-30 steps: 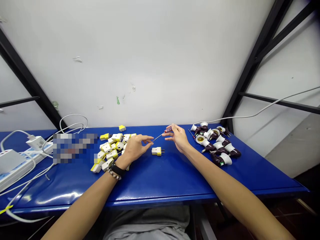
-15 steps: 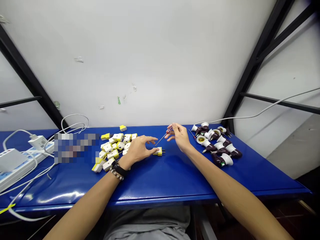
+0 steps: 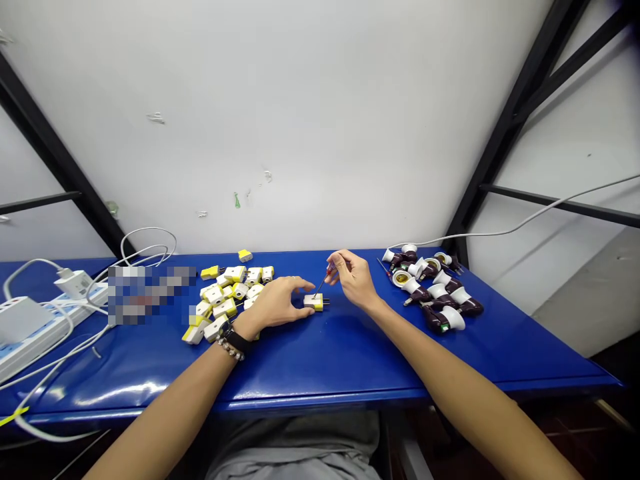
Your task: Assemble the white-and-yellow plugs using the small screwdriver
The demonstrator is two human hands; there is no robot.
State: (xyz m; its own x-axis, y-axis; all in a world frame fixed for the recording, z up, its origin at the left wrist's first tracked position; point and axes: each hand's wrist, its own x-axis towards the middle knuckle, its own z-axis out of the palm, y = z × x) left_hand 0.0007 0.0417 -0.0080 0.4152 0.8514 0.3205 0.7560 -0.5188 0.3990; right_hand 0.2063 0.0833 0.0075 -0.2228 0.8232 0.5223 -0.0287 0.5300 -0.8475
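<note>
A white and yellow two-pin plug [image 3: 313,303] lies on the blue table with its pins facing right. My left hand [image 3: 277,300] reaches in from the left, its thumb at the plug's near edge and its fingers at the far edge, steadying it. My right hand [image 3: 351,277] is closed round a screwdriver with a red handle [image 3: 329,271]. The screwdriver's thin shaft slants down to the left, and its tip meets the plug's upper face.
Several similar yellow and white plugs [image 3: 225,307] are heaped left of my left hand. To the right lie several maroon and white lamp holders [image 3: 443,293] and another screwdriver [image 3: 384,267]. A white power strip [image 3: 40,337] with cables occupies the far left.
My right hand has moved slightly left and turned, bringing the screwdriver steeper and onto the plug. My left thumb has slid from the plug's top to its near edge.
</note>
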